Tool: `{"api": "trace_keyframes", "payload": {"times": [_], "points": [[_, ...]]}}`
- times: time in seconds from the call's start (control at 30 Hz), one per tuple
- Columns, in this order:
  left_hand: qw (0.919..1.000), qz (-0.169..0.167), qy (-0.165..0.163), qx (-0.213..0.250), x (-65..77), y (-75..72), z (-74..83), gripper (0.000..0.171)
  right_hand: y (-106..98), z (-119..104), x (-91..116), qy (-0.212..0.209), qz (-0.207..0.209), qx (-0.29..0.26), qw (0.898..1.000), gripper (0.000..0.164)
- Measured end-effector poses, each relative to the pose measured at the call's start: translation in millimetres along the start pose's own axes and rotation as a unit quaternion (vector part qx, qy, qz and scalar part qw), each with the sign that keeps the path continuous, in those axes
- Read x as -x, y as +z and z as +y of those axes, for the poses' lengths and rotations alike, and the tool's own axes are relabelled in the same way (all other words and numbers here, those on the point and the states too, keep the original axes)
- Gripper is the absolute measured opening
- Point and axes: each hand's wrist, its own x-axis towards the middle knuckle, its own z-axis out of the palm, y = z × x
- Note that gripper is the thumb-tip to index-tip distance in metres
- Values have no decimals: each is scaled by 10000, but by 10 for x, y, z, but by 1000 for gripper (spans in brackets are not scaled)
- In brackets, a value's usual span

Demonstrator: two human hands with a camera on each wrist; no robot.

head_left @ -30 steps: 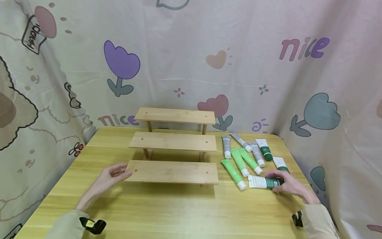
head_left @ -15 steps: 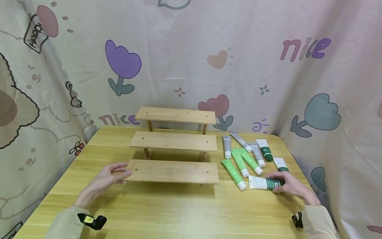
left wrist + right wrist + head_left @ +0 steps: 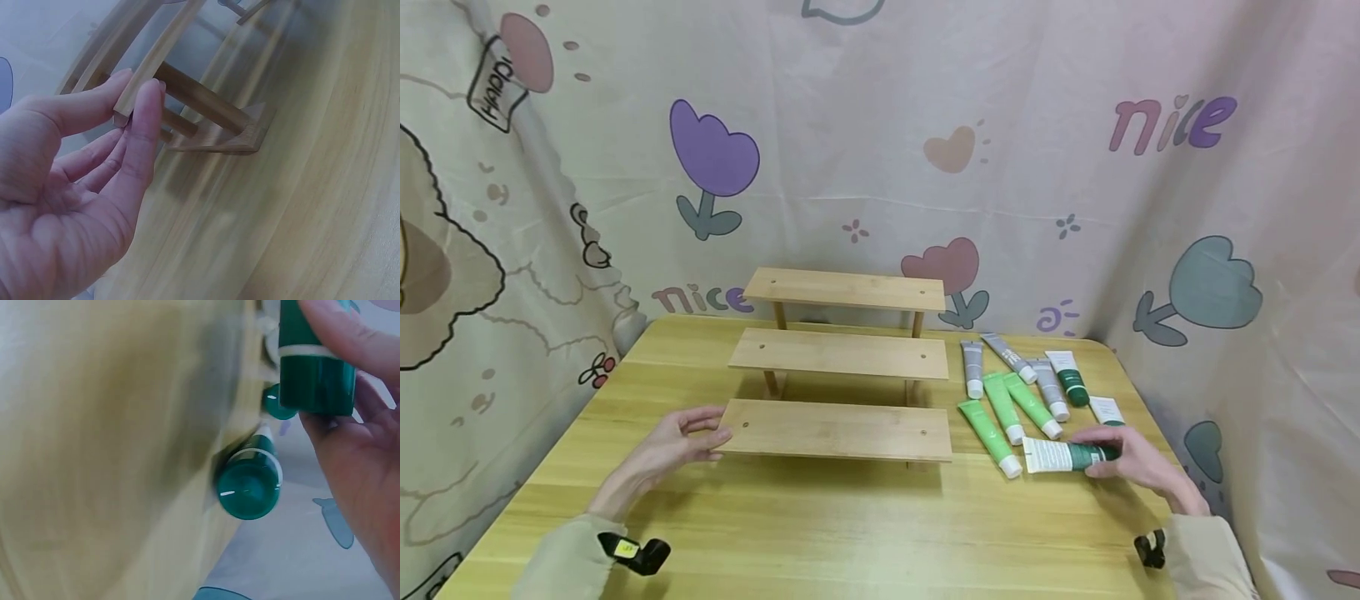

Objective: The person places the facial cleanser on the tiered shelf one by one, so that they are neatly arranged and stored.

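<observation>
A three-tier wooden display stand [image 3: 838,429] stands on the table. My left hand [image 3: 673,446] pinches the left end of its lowest board; in the left wrist view the thumb and index finger grip the board's end [image 3: 156,56] from both faces. To the right, my right hand [image 3: 1138,467] holds a white and dark green squeeze tube [image 3: 1051,456] by its capped end. The right wrist view shows the tube's green cap [image 3: 317,384] between thumb and fingers, above the table top. Another white and green tube [image 3: 1107,410] lies just behind that hand.
Several light green tubes [image 3: 990,437] and grey tubes [image 3: 972,369] lie on the table right of the stand. A further white and green tube [image 3: 1067,377] is at the back right. A printed curtain [image 3: 850,150] closes off the back and sides.
The right hand has lifted the white and green tube slightly off the table. The left hand keeps its pinch on the board. The head view has shifted a little.
</observation>
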Motion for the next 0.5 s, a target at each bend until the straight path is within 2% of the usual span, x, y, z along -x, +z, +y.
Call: {"api": "trace_keyframes", "payload": {"times": [0.3, 0.5], "points": [[9999, -39, 34, 155, -2, -1, -8, 77, -39, -183, -80, 74, 573, 116, 9983, 47], [9998, -21, 94, 162, -2, 6, -12, 76, -37, -334, -236, -103, 707, -157, 9973, 45]]}}
